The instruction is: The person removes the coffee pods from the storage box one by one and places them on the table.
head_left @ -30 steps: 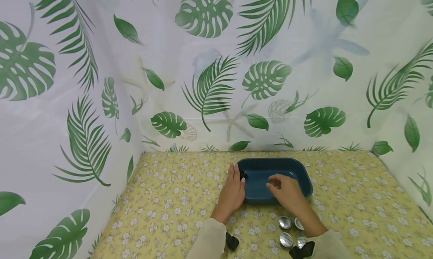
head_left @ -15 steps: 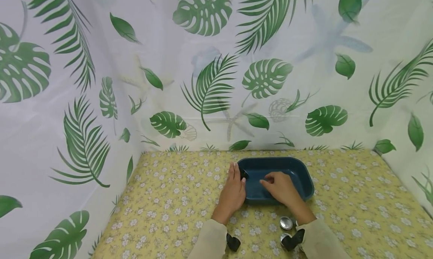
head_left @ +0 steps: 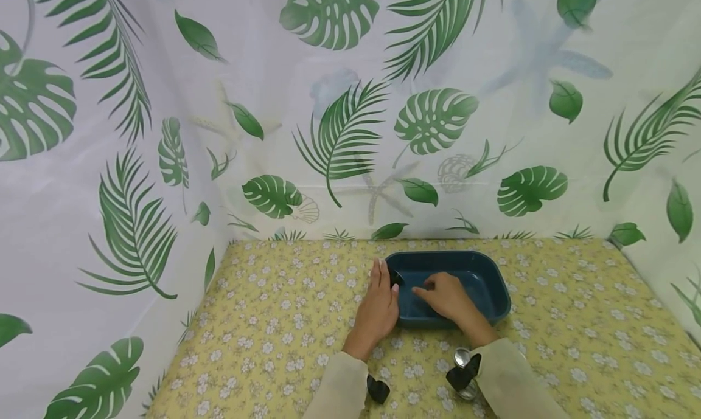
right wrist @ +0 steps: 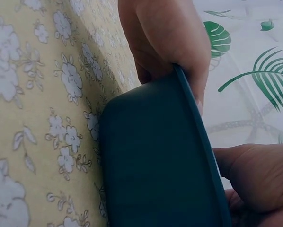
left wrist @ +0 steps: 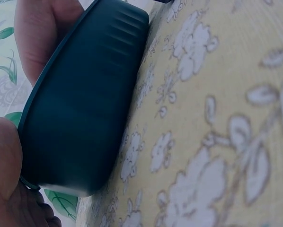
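From my head view, the blue tray (head_left: 490,282) sits on the tabletop (head_left: 285,322), out past my arms and a little to the right. My left hand (head_left: 378,309) lies flat beside the tray's left end, fingers (head_left: 375,276) straight, with the thumb hooked over the rim. My right hand (head_left: 446,297) is inside the tray, low over its floor. Its fingers (head_left: 421,291) point left and bend a little. I cannot tell if they pinch something small, because the hand hides its own fingertips.

The left wrist view shows what my head cannot: the tray's outer wall (left wrist: 84,118) up close, dark and smooth, standing on the flowered cloth (left wrist: 217,142). My left hand (left wrist: 9,189) touches the rim at the lower corner there.

The right wrist view shows the tray's wall (right wrist: 151,156) from the near side. My left hand (right wrist: 165,42) wraps the rim at the top, and my right hand (right wrist: 260,175) hangs over the rim, inside.

Near me, two small silver cups (head_left: 462,357) lie on the cloth by my right sleeve (head_left: 509,382). A black strap (head_left: 462,372) on that wrist covers part of them. Another black strap (head_left: 376,388) sits by my left sleeve (head_left: 336,388). A leafy curtain (head_left: 339,121) stands behind and at both sides.
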Demonstrator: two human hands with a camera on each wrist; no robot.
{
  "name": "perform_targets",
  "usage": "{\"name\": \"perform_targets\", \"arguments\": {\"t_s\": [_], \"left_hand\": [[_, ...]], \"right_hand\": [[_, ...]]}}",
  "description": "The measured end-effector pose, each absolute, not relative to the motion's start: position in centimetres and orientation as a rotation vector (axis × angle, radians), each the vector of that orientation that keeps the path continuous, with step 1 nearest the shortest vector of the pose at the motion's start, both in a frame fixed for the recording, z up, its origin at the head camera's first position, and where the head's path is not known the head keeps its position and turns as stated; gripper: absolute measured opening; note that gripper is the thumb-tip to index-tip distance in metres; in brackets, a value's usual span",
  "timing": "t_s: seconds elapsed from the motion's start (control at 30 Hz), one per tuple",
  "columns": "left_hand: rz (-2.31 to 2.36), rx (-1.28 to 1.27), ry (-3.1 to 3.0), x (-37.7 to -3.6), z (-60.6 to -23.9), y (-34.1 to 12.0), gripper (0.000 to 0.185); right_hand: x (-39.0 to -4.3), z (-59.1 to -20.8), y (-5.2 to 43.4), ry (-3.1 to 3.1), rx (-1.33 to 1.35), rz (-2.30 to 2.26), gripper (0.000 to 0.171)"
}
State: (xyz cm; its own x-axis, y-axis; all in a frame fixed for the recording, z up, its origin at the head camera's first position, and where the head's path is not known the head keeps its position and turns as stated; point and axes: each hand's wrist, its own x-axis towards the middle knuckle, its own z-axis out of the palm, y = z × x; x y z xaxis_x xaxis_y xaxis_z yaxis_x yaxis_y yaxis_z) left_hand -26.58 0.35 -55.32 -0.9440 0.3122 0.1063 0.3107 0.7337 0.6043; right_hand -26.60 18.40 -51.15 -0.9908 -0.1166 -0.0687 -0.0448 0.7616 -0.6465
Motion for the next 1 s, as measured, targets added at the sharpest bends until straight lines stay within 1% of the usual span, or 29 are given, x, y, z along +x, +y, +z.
{"name": "perform_targets", "arguments": {"t_s": [0.3,0.7,1.0], "left_hand": [[1.034,0.515,2.911,-26.5,-55.2,0.4,0.061],[1.039,0.517,2.894,-26.5,-55.0,0.4,0.061],[1.017,0.526,2.91,-26.5,-55.0,0.3,0.061]], "right_hand": [[-27.8,-51.0,17.6,2.812,-0.126,-1.012,0.049],[-28.8,-52.0,17.1,2.836,-0.121,-1.027,0.044],[-29.7,-52.7,16.6,2.816,-0.119,-1.043,0.044]]}}
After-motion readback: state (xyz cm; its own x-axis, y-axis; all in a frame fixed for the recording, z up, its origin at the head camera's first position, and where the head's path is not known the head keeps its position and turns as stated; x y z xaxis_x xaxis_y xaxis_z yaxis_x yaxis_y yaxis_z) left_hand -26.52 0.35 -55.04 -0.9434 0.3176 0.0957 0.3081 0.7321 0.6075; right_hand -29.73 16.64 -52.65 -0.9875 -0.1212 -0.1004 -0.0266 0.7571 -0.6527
